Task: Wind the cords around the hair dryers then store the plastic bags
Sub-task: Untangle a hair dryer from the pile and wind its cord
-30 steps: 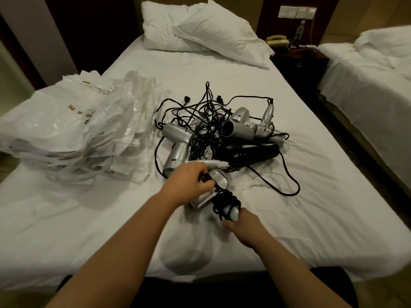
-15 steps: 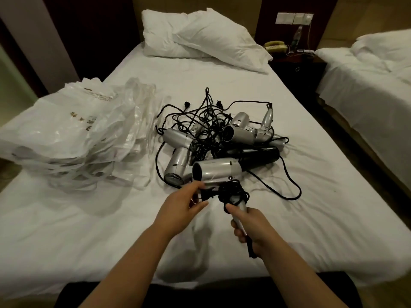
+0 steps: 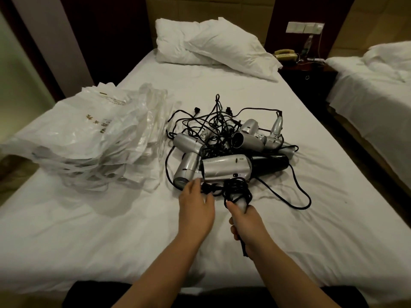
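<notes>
The right hand (image 3: 249, 223) is wrapped tight around the handle of a silver dryer (image 3: 225, 168), fingers curled under, thumb lying up along the grip. The dryer's barrel points left, raised just above the bed (image 3: 89, 218), in front of the heap. Its black cord (image 3: 236, 190) sits in a thick bundle of loops around the top of the handle, right above that thumb, and a short black tail hangs out below the fist.

The left hand (image 3: 196, 208) is in beside it, fingers reaching forward and lightly bent, tips at the plug (image 3: 205, 187) on the loose end of the cord. The plug lies against the fingertips; whether it is actually pinched, I cannot tell from this angle.

Behind the held dryer, the pile (image 3: 244, 138): several more silver dryers and a black dryer (image 3: 270, 164), all lying on their sides, their cords in one loose black tangle. One long cord loops out to the right across the sheet.

Off to the left, near the pile but not touching it, a slumped stack of white and clear bags (image 3: 89, 138) lies on the bed, some with gold print.

Two pillows (image 3: 213, 45) at the head of the bed. A nightstand (image 3: 309, 74) with a phone (image 3: 285, 54) on the right, and a second bed (image 3: 373, 90) beyond it.
</notes>
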Demonstrator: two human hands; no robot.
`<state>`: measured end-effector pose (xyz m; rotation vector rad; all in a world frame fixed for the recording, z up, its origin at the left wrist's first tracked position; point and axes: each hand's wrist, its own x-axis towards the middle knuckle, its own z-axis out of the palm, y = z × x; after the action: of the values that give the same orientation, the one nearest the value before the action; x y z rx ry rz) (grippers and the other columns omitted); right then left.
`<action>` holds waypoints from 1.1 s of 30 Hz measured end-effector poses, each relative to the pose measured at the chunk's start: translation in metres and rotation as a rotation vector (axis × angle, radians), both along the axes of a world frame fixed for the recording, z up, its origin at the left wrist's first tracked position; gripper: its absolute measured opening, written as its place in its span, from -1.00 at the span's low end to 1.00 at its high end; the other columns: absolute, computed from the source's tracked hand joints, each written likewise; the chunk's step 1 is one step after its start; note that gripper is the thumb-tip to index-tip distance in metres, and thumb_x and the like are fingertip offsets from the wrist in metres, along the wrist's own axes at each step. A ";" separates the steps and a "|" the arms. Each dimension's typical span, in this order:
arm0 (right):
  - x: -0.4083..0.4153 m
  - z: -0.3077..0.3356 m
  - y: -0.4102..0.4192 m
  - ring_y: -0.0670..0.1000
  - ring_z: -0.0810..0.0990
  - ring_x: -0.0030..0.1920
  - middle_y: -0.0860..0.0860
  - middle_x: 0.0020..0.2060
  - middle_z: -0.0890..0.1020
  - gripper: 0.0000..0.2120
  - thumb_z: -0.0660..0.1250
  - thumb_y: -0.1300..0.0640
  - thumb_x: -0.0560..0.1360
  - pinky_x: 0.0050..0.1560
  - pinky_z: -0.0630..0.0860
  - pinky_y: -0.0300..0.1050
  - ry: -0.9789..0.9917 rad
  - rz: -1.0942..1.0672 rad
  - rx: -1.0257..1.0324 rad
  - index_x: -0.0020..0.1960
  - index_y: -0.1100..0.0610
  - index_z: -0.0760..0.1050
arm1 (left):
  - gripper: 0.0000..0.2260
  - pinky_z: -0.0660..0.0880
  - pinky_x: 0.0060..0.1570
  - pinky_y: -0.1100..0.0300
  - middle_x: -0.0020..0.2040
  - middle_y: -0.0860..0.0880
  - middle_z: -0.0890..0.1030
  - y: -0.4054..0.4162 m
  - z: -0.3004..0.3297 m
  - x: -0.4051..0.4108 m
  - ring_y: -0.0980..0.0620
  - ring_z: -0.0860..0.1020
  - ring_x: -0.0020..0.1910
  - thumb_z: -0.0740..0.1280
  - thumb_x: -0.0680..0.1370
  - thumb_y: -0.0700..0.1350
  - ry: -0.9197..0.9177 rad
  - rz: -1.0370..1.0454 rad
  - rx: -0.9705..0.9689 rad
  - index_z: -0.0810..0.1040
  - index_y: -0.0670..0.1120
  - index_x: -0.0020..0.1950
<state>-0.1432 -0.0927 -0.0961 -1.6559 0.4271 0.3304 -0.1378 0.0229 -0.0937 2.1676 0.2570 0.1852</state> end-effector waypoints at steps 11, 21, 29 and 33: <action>-0.021 0.015 -0.010 -0.02 0.54 0.12 -0.09 0.17 0.46 -0.59 0.23 0.14 0.57 -0.08 0.42 -0.23 -0.391 0.090 -0.340 0.32 -0.12 0.17 | -0.65 0.51 0.13 0.10 0.06 -0.06 0.63 -0.051 0.024 0.029 -0.02 0.59 0.09 0.48 0.41 -0.07 0.206 -0.054 -0.826 0.51 -0.07 0.16; -0.015 0.025 -0.073 -0.01 0.55 -0.40 0.09 -0.18 0.62 -0.70 0.31 0.18 0.51 -0.41 0.47 -0.14 -0.165 0.001 0.251 0.23 0.11 0.40 | -0.69 0.52 -0.29 0.21 -0.08 -0.09 0.65 -0.088 0.021 0.026 -0.01 0.62 -0.16 0.30 0.47 -0.06 0.392 -0.316 -1.157 0.52 -0.16 0.16; 0.002 0.006 -0.160 -0.09 0.49 -0.50 0.05 -0.25 0.59 -0.55 0.39 0.19 0.46 -0.53 0.38 -0.26 -0.298 -0.205 -0.088 0.26 -0.08 0.33 | -0.73 0.44 0.27 0.01 0.17 -0.10 0.60 -0.189 0.014 0.053 -0.04 0.55 0.17 0.23 0.59 0.04 0.442 -0.354 -0.886 0.51 -0.09 0.19; 0.017 -0.007 -0.221 0.06 0.55 -0.29 0.02 -0.16 0.58 -0.37 0.40 0.00 0.33 -0.34 0.43 -0.10 -0.276 -0.260 -0.238 0.35 0.00 0.28 | -0.68 0.42 0.14 0.20 0.25 -0.06 0.53 -0.246 0.009 0.057 -0.02 0.50 0.24 0.26 0.59 -0.05 0.380 -0.492 -0.620 0.41 -0.07 0.34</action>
<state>-0.1259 -0.3138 -0.1027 -1.8197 0.4794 -0.1477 -0.0806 -0.2235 -0.0849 1.5677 -0.0193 -0.5262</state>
